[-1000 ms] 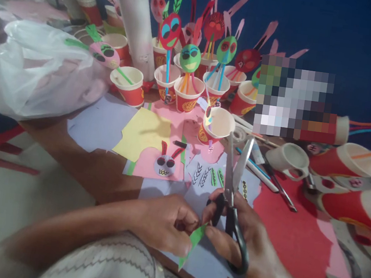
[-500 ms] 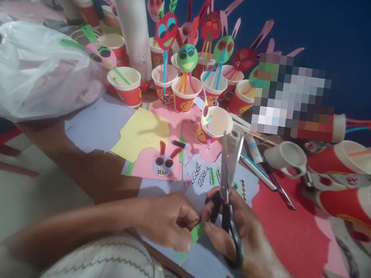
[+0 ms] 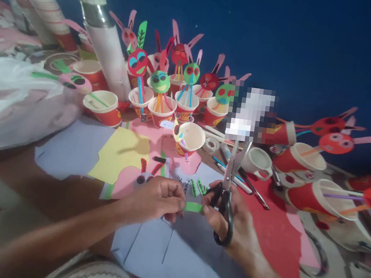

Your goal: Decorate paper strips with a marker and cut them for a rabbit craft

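My left hand [image 3: 155,197] and my right hand [image 3: 230,218] together pinch a small green paper strip [image 3: 193,207] held flat between them, above lavender paper [image 3: 170,255]. The right hand also grips black-handled scissors [image 3: 229,186], whose blades point up and away, slightly parted. Both hands have curled fingers. Just beyond lie small green leaf cut-outs [image 3: 198,187] and a pink paper face with red ears [image 3: 144,175].
Red paper cups [image 3: 104,106] holding straw-mounted paper faces crowd the back of the table. A tall foil-topped tube [image 3: 104,41], a stack of cups [image 3: 52,19], a white plastic bag [image 3: 13,98], yellow paper [image 3: 120,155], red paper [image 3: 272,228], pens and a white mug [image 3: 260,161] lie around.
The view tilted upward. My hands turned the green strip from hanging downward to lying level between them, and the scissors' blades closed a little.
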A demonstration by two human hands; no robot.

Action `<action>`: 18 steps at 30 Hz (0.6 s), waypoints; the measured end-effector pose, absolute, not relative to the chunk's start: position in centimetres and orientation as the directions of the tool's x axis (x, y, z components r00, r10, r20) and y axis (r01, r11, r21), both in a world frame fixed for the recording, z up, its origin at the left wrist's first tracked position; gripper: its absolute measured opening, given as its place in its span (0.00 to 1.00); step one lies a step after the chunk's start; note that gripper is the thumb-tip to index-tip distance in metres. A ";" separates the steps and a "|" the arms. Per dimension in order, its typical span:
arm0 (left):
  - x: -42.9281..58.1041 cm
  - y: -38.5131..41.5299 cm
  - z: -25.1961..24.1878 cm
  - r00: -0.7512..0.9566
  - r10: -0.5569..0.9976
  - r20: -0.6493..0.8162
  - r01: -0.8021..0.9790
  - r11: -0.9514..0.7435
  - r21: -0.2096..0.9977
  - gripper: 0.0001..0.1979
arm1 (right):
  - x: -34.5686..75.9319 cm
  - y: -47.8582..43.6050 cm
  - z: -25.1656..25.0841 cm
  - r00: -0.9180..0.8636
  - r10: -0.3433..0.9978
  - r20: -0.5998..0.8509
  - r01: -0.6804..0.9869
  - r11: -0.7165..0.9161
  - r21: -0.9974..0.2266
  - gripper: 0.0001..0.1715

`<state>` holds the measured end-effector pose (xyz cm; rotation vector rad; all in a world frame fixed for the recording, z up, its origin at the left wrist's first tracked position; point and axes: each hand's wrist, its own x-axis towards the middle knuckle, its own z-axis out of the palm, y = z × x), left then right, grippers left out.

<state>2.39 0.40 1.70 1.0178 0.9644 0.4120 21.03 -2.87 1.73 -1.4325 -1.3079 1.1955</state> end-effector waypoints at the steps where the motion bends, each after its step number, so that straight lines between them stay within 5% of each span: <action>1: 2.5 0.5 1.6 0.520 0.713 -0.470 0.099 0.496 0.862 0.11 | 21.1 -2.7 1.6 0.020 0.995 -0.094 0.187 -0.097 -0.978 0.21; 8: 3.0 0.4 0.2 0.461 0.745 -0.482 -0.181 0.610 0.771 0.28 | 21.4 -2.2 2.1 0.029 0.994 -0.101 0.158 -0.104 -0.982 0.21; 14: 3.0 -0.5 0.5 0.517 0.771 -0.372 -0.123 0.497 0.859 0.25 | 21.2 -2.7 1.7 0.011 0.988 -0.157 0.089 -0.157 -0.983 0.23; 18: 3.8 -0.9 1.2 0.499 0.750 -0.435 -0.003 0.504 0.864 0.17 | 21.0 -2.9 1.6 0.014 0.984 -0.176 0.055 -0.177 -0.983 0.22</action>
